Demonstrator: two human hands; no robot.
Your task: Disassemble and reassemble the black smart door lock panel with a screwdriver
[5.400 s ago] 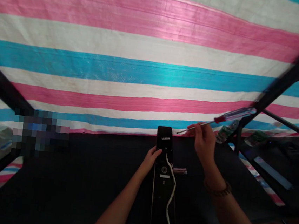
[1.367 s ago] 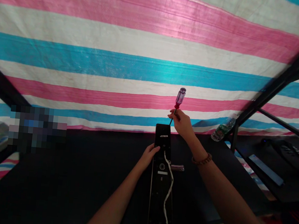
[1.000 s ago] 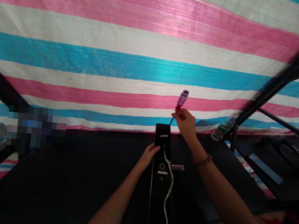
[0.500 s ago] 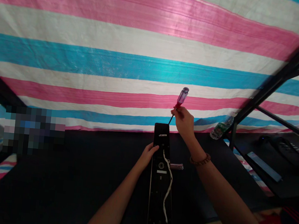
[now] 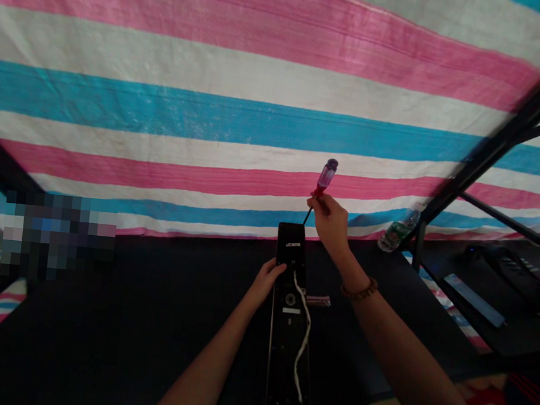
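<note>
A long, narrow black device lies lengthwise in front of me, with labels, small holes and a white cable along its face. My left hand grips its left edge, thumb on the face and the other fingers mostly hidden. My right hand pinches a screwdriver with a clear purplish and red handle. The dark shaft slants down to the device's far right corner; what the tip meets is too small to make out. Beside the device's right edge, a clear pinkish handle-like piece sticks out.
The black table meets a striped tarp at the back. A plastic bottle leans by the black frame post on the right. Beyond it, a second surface holds a blue-grey strip and dark cables. A pixelated patch hides the far left.
The screwdriver handle and my right hand have shifted very slightly left, partly with a small camera shift. My left hand keeps its grip on the device.
</note>
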